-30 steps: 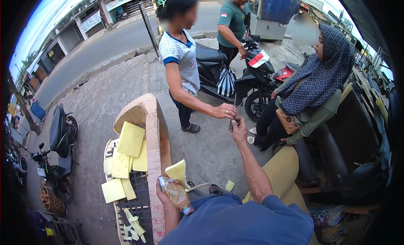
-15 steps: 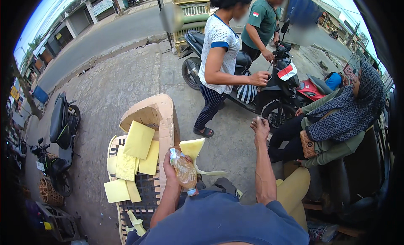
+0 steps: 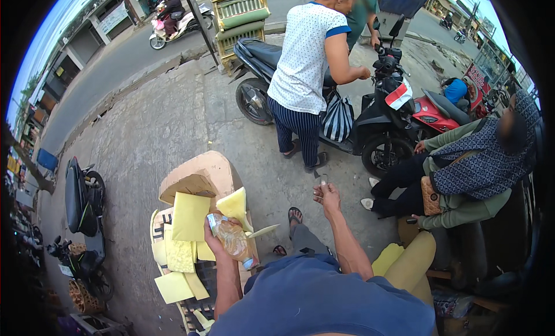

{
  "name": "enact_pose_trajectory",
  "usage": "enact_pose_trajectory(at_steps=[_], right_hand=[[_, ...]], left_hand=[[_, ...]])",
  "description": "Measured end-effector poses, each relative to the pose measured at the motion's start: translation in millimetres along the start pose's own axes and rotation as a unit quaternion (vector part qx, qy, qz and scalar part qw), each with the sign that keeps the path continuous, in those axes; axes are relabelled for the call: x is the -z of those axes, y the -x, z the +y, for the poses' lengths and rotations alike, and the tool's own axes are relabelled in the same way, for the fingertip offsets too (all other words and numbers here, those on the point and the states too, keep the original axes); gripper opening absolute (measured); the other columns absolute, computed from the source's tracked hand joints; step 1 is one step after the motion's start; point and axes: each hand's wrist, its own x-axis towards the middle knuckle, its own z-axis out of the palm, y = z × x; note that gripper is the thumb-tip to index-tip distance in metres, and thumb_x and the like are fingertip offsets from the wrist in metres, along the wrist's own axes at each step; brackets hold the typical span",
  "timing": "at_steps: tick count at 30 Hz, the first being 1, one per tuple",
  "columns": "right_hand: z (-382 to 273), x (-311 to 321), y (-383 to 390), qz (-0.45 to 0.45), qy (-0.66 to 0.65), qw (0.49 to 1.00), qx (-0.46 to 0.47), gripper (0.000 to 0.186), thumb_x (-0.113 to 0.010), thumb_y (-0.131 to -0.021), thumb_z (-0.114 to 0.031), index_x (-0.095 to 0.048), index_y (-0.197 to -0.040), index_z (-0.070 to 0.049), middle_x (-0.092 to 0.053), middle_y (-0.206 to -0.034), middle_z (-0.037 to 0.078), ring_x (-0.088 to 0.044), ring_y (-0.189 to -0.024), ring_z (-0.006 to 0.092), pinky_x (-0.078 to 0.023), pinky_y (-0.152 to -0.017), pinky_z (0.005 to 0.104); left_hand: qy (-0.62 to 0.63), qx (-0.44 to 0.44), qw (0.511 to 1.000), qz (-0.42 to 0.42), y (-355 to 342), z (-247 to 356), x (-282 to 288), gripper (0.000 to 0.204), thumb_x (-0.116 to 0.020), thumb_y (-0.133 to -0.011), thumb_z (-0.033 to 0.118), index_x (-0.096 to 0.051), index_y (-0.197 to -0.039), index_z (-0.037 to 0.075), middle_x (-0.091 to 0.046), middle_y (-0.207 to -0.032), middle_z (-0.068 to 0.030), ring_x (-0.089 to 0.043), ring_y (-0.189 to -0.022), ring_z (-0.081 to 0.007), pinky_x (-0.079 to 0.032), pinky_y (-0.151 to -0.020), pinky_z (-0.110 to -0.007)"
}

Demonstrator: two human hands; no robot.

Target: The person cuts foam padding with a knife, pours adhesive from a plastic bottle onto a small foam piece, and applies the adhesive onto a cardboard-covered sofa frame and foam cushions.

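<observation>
Head view, surroundings: yellow foam sheets [image 3: 191, 217] on a cardboard-covered frame [image 3: 215, 164]; a foam offcut [image 3: 233, 204] behind the bottle [image 3: 234, 238]; black motorbike [image 3: 373, 126] beyond.
Bottle: near the frame, slanting lengthwise upper left to lower right.
Left hand [image 3: 215, 241]: fingers wrapped round it.
Right hand [image 3: 328, 198]: fingers curled; cannot tell whether gripping anything.

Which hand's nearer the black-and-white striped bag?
Right. The right hand is apart from the striped bag, below it in view; the left hand is farther, lower left, holding a bottle.
</observation>
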Motion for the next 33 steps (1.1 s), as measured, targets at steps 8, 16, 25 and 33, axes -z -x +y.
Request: enact_pose_trajectory(at_steps=[8, 16, 25, 33], right_hand=[[85, 59, -100, 0.032, 0.249, 0.958, -0.136, 0.024, -0.048, -0.102, -0.026, -0.058, -0.109, -0.005, -0.070, -0.084, 0.010, -0.066, -0.061, 0.0173, -0.054, -0.051, 0.0329], [151, 329, 23, 0.499, -0.151, 0.851, -0.057, 0.004, -0.047, -0.096, -0.004, -0.050, -0.096, -0.003, -0.059, -0.067, 0.011, -0.055, -0.050, 0.0184, -0.045, -0.039, 0.0317], [120, 336, 202, 0.700, -0.349, 0.622, 0.027, 0.034, -0.040, -0.102, -0.029, -0.053, -0.091, 0.000, -0.058, -0.073, 0.011, -0.053, -0.055, 0.0188, -0.046, -0.048, 0.0339], [147, 56, -22, 0.279, -0.047, 0.949, -0.142, 0.024, -0.050, -0.099, -0.021, -0.057, -0.116, -0.005, -0.065, -0.089, 0.010, -0.063, -0.068, 0.0185, -0.058, -0.057, 0.0354]], left_hand=[[-0.050, -0.060, 0.997, -0.028, -83, -18, -5, 0.031, -0.051, -0.098, 0.041, -0.058, -0.102, 0.011, -0.060, -0.093, -0.0080, -0.058, -0.079, -0.0225, -0.054, -0.069, -0.037], [-0.161, 0.118, 0.978, -0.060, -164, -68, -56, 0.033, -0.056, -0.094, 0.042, -0.061, -0.102, 0.011, -0.060, -0.092, -0.0068, -0.060, -0.074, -0.0247, -0.053, -0.067, -0.037], [-0.209, 0.240, 0.941, -0.118, -185, -115, -127, 0.033, -0.052, -0.096, 0.041, -0.059, -0.100, 0.009, -0.057, -0.087, -0.0078, -0.057, -0.070, -0.0228, -0.053, -0.064, -0.035], [-0.120, 0.286, 0.946, -0.091, -181, -71, -115, 0.033, -0.049, -0.097, 0.040, -0.059, -0.100, 0.008, -0.058, -0.090, -0.0078, -0.057, -0.073, -0.0222, -0.053, -0.067, -0.034]])
